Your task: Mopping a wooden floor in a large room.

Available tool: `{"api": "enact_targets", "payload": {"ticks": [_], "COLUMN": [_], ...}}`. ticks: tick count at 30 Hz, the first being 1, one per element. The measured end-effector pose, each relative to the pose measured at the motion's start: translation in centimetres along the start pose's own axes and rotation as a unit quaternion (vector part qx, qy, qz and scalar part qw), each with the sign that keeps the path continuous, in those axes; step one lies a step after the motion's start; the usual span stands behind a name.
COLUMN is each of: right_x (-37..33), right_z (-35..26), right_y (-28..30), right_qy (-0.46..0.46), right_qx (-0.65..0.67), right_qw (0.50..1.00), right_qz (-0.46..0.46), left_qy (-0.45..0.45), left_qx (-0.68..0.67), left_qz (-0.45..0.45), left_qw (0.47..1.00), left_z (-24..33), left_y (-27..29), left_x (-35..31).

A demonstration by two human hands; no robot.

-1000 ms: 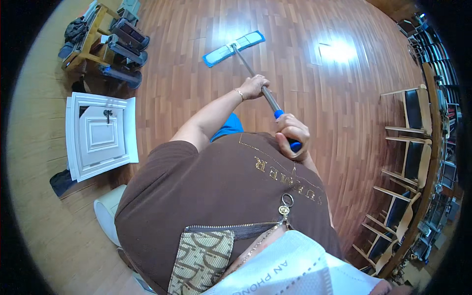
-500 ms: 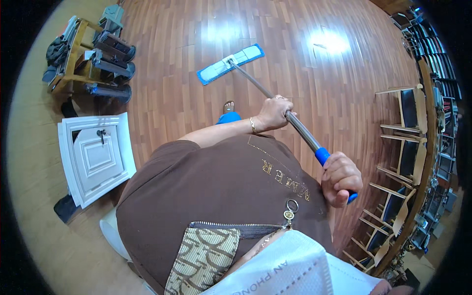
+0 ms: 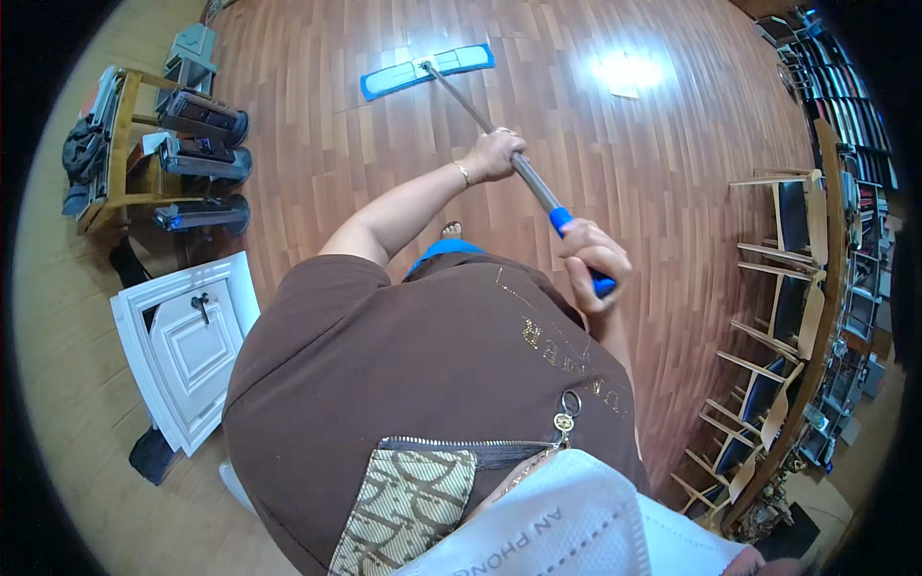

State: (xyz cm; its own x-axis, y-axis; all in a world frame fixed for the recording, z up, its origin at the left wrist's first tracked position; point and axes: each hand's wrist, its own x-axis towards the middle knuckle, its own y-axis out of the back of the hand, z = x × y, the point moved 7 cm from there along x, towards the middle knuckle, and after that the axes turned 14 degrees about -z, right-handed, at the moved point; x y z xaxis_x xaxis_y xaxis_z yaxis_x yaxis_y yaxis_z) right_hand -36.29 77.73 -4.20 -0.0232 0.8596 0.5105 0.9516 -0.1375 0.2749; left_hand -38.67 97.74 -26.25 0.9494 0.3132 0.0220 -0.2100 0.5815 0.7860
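Note:
A flat mop [image 3: 394, 79] with a long pale blue, fringed head lies on the wood-plank floor ahead of me. Its metal pole slants from the head back toward my right side. My left hand [image 3: 496, 156] is wrapped round the middle of the pole, arm stretched forward, a gold bracelet on the wrist. Lower down, my right hand [image 3: 597, 259] grips the blue handle end, which pokes out below the fingers. The floor [image 3: 317, 182] around the mop head is glossy and reflects bright light.
Several wooden chairs [image 3: 802, 307] with dark seats line the right side beside a long table covered with items. To the left stand a wooden rack [image 3: 125, 144], several dark cylindrical-ended machines [image 3: 202, 158] and a white panelled cabinet [image 3: 192, 346]. My foot [image 3: 451, 230] is on the floor.
The mop head has slid forward and slightly left. Both hands have moved forward and left with the pole, and my left arm is stretched out further.

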Motion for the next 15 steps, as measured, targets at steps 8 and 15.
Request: {"api": "enact_targets", "payload": {"ticks": [8,15], "right_x": [3.0,1.2], "right_z": [-10.7,-10.1], "right_y": [6.7,8.8], "right_qy": [-0.007,0.106], "right_qx": [0.021,-0.007], "right_qw": [0.998,0.984], "right_qz": [-0.050,0.141], "left_qy": [-0.041,-0.103], "left_qx": [-0.113,-0.191], "left_qz": [-0.047,-0.122], "left_qw": [0.992,0.968], "left_z": [12.0,14.3], "left_y": [2.1,3.1], "left_x": [0.1,2.3]}}
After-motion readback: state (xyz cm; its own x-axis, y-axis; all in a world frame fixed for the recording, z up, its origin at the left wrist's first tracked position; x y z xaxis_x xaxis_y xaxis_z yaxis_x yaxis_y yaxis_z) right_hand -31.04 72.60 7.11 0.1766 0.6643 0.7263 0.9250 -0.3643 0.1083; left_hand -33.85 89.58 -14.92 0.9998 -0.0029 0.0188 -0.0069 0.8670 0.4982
